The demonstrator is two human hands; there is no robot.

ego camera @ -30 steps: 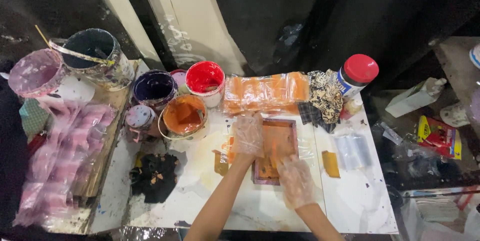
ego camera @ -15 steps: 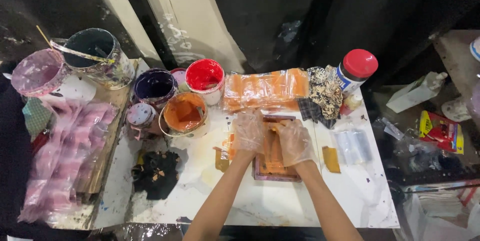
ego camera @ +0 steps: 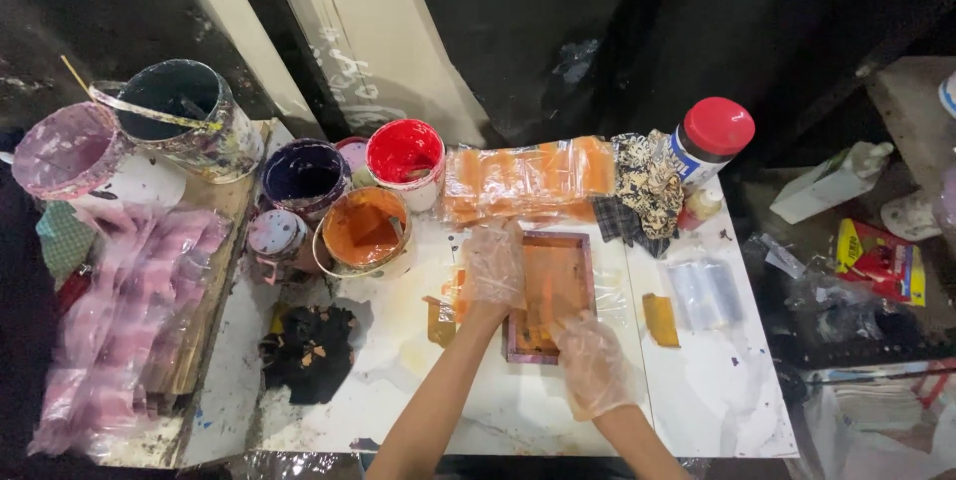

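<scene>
Both my hands wear thin clear plastic gloves. My left hand presses down on the left edge of a small purple-rimmed printing frame whose mesh is smeared orange. The frame lies flat on the white, paint-stained table. My right hand is at the frame's near right corner, fingers curled on a small orange-stained scraper that is mostly hidden under the glove. A stack of orange-tinted plastic bags lies just beyond the frame.
Left of the frame stand open tubs of orange paint, red paint and dark purple paint. A red-lidded jar, patterned cloth, clear bags, black rag and pink bags lie around.
My right hand went from the frame's near end up to its far end, then came back toward me across the mesh. My left hand stayed on the frame's left edge.
</scene>
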